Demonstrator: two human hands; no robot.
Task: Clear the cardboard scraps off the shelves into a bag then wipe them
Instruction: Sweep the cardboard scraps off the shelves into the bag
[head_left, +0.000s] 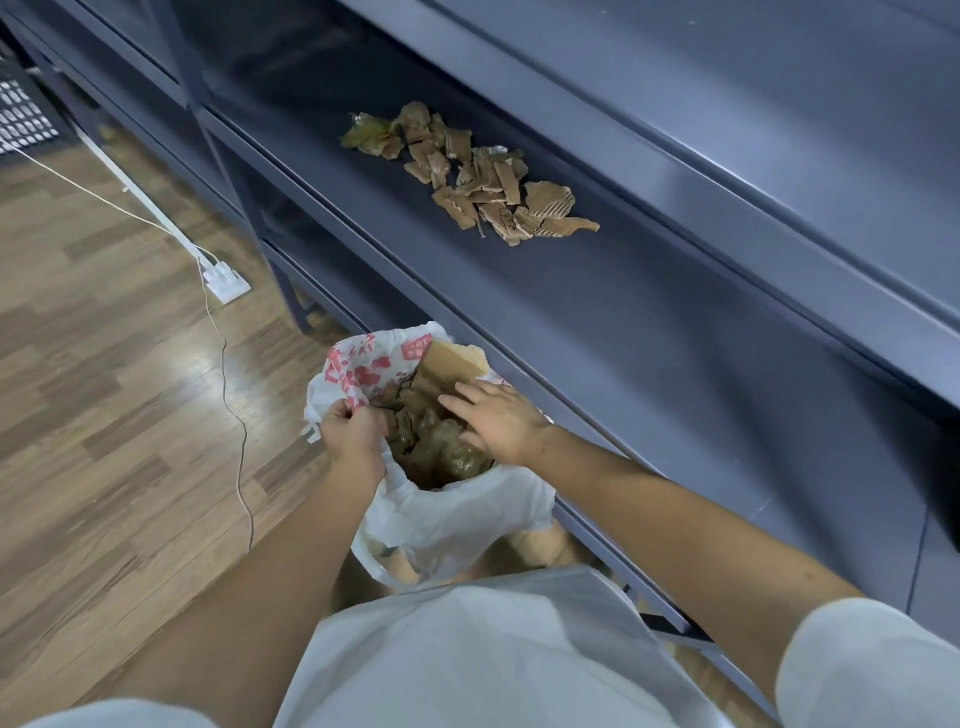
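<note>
Grey shelf (649, 322) bears one scrap pile (483, 176); one bag (457, 514) near.

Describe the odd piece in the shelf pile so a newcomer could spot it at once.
Find the dark blue metal shelf carrying a strip of brown cardboard scraps. Follow that strip to its far left end. The green scrap there is crumpled and glossy, while its neighbours are brown corrugated card.

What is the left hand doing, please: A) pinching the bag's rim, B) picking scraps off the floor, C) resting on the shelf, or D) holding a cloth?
A: the left hand pinches the rim of the bag, holding it open, while the right hand lies flat on the scraps inside.
</note>
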